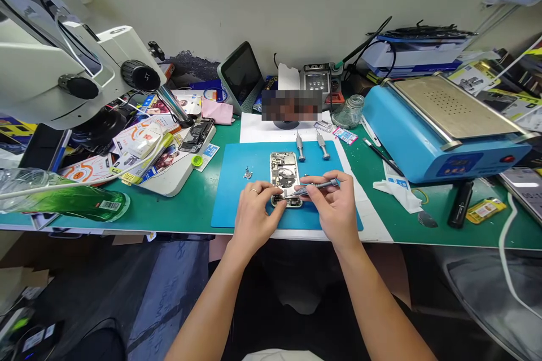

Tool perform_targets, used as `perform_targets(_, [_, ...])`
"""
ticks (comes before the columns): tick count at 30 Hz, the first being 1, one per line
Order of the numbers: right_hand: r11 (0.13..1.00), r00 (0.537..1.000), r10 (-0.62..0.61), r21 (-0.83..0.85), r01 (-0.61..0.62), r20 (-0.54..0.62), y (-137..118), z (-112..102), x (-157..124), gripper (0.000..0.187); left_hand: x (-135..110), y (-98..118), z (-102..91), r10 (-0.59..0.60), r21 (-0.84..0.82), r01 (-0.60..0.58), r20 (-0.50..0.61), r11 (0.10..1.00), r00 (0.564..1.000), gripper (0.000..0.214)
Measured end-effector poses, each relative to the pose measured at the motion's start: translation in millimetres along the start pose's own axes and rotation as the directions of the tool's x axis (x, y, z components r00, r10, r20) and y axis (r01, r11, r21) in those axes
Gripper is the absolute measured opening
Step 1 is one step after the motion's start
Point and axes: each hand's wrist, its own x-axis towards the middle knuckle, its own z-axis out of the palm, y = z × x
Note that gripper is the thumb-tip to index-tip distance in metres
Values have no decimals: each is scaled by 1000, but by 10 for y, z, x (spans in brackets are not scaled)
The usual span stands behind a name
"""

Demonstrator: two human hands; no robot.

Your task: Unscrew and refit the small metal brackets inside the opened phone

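Gripping slender metallic screwdriver (324, 185), rectangular phone (286, 174)

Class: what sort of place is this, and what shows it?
Probably a green-topped phone-repair workbench: an opened, pale-framed rectangular phone lies on a flat blue mat, a slim grey screwdriver is in the right hand, and a bulky white microscope stands at the left.

Phone (287, 174) on mat (232, 186), two screwdrivers (300, 149) behind-right, bottle (91, 198) far left.
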Motion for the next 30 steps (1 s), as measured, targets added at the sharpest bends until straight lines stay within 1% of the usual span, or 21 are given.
perform_targets(6, [1000, 1000, -3, 14, 3, 10, -27, -1, -9, 40, 0, -9, 11, 10, -16, -10, -13, 1000, 1000, 9])
perform_targets(13, [1000, 1000, -8, 27, 8, 15, -19, -2, -5, 39, -3, -14, 9, 37, -49, -37, -12, 998, 999, 10])
perform_targets(19, [1000, 1000, -15, 8, 14, 18, -9, -7, -5, 39, 1, -3, 2, 9, -51, -9, 0, 999, 1000, 11])
perform_targets(30, [1000, 1000, -9, 5, 9, 15, -4, 2, -5, 40, -6, -13, 3, 17, -20, -17, 9, 1000, 1000, 9])
